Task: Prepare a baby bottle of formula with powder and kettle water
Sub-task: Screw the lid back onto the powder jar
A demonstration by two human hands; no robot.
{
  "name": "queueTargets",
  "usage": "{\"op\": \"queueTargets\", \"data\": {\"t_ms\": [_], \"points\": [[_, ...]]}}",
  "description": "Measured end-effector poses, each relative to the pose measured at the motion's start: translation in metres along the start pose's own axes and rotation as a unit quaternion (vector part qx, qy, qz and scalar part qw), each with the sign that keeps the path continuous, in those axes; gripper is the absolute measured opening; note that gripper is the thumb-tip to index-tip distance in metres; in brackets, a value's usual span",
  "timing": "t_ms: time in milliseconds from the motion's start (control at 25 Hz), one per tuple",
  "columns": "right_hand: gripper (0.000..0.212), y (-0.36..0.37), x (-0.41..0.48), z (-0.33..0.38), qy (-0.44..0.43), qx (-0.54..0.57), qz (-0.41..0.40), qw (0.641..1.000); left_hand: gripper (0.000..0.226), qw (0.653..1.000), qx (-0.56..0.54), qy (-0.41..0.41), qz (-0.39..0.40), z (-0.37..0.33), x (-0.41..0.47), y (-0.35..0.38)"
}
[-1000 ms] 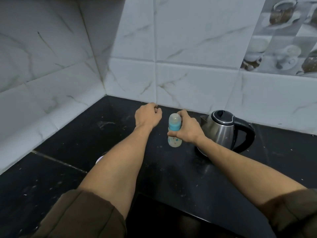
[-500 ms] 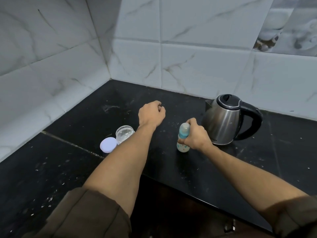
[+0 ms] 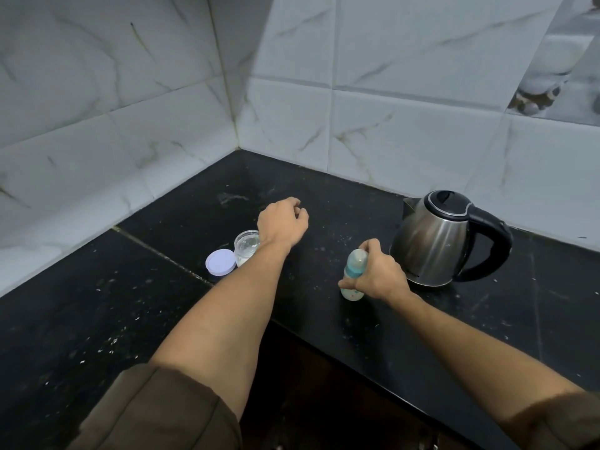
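Right hand (image 3: pixel 378 276): wrapped around a baby bottle (image 3: pixel 353 276), fingers curled over its far side, thumb low near the base. Bottle stands upright, or nearly so, on the black countertop (image 3: pixel 487 319); whether its base fully rests on the stone cannot be told. Teal collar and clear cap visible above the fingers; pale contents visible at the bottom.

Left hand (image 3: pixel 283 222): loosely fisted, fingers curled under, holding nothing visible, raised over the counter behind and left of the bottle. Forearm crosses in front of a small clear jar (image 3: pixel 245 245), partly hiding it.

Clear jar: open, white residue or powder inside, standing on the counter just left of the left wrist.

Round white lid (image 3: pixel 220 262): lying flat, touching or just beside the jar on its near-left side.

Steel kettle (image 3: pixel 431 241): black lid closed, black handle pointing right, spout toward the left; near the right hand, not touching it.

Countertop: black stone, speckled with pale flecks, set into a corner of white marbled wall tiles (image 3: pixel 389 125).

Sleeves (image 3: pixel 162 410): olive-brown, pushed up to the elbows.
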State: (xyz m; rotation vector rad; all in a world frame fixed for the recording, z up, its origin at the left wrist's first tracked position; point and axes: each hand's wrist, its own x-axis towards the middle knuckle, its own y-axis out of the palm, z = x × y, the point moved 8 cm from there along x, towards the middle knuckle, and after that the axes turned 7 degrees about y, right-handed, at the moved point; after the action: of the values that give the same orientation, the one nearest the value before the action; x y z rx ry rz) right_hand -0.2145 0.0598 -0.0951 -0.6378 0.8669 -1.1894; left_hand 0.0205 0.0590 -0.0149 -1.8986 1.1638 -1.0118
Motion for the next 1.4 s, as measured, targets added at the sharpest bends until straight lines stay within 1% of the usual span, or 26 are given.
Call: {"op": "queueTargets", "data": {"t_ms": [40, 80, 120, 200, 240, 280, 360, 440, 520, 600, 720, 840, 920, 1080, 1240, 1400], "points": [[0.095, -0.008, -0.003, 0.002, 0.005, 0.014, -0.013, 1.000, 0.038, 1.000, 0.003, -0.002, -0.002, 0.002, -0.001, -0.004], [0.102, -0.020, -0.005, 0.008, 0.002, 0.037, -0.042, 0.998, 0.038, 1.000, 0.006, -0.003, -0.007, 0.004, 0.000, -0.010], [0.102, -0.036, -0.007, 0.018, -0.010, 0.065, -0.082, 0.994, 0.039, 1.000, 0.007, -0.006, -0.014, 0.008, 0.002, -0.016], [0.086, -0.069, -0.008, 0.049, -0.059, 0.123, -0.164, 0.977, 0.039, 0.999, 0.002, -0.015, -0.030, 0.017, 0.007, -0.031], [0.075, -0.080, -0.007, 0.070, -0.092, 0.138, -0.186, 0.969, 0.039, 0.999, 0.000, -0.018, -0.040, 0.022, 0.009, -0.039], [0.066, -0.085, -0.005, 0.095, -0.127, 0.137, -0.188, 0.964, 0.039, 0.998, -0.002, -0.023, -0.051, 0.028, 0.011, -0.048], [0.054, -0.074, 0.004, 0.147, -0.185, 0.096, -0.142, 0.968, 0.038, 0.997, -0.004, -0.033, -0.076, 0.040, 0.014, -0.066], [0.048, -0.041, 0.013, 0.199, -0.222, 0.024, -0.063, 0.973, 0.039, 0.994, 0.003, -0.050, -0.101, 0.064, 0.015, -0.087], [0.043, 0.002, 0.021, 0.242, -0.248, -0.053, 0.007, 0.967, 0.039, 0.990, 0.011, -0.073, -0.116, 0.096, 0.016, -0.105], [0.044, 0.044, 0.027, 0.274, -0.267, -0.112, 0.053, 0.956, 0.039, 0.987, 0.015, -0.104, -0.121, 0.132, 0.015, -0.118], [0.050, 0.101, 0.034, 0.304, -0.287, -0.178, 0.097, 0.936, 0.039, 0.984, 0.008, -0.136, -0.116, 0.178, 0.016, -0.124], [0.061, 0.156, 0.040, 0.323, -0.304, -0.282, 0.140, 0.899, 0.038, 0.983, -0.001, -0.152, -0.103, 0.219, 0.017, -0.119], [0.067, 0.183, 0.043, 0.328, -0.302, -0.339, 0.162, 0.876, 0.037, 0.983, -0.002, -0.159, -0.094, 0.239, 0.018, -0.112], [0.066, 0.218, 0.052, 0.323, -0.306, -0.415, 0.160, 0.842, 0.037, 0.984, 0.002, -0.162, -0.077, 0.265, 0.024, -0.101], [0.070, 0.231, 0.060, 0.317, -0.295, -0.456, 0.165, 0.823, 0.037, 0.983, 0.002, -0.172, -0.070, 0.282, 0.034, -0.095], [0.081, 0.238, 0.064, 0.318, -0.305, -0.469, 0.174, 0.811, 0.036, 0.983, 0.002, -0.171, -0.064, 0.284, 0.042, -0.087]]}}
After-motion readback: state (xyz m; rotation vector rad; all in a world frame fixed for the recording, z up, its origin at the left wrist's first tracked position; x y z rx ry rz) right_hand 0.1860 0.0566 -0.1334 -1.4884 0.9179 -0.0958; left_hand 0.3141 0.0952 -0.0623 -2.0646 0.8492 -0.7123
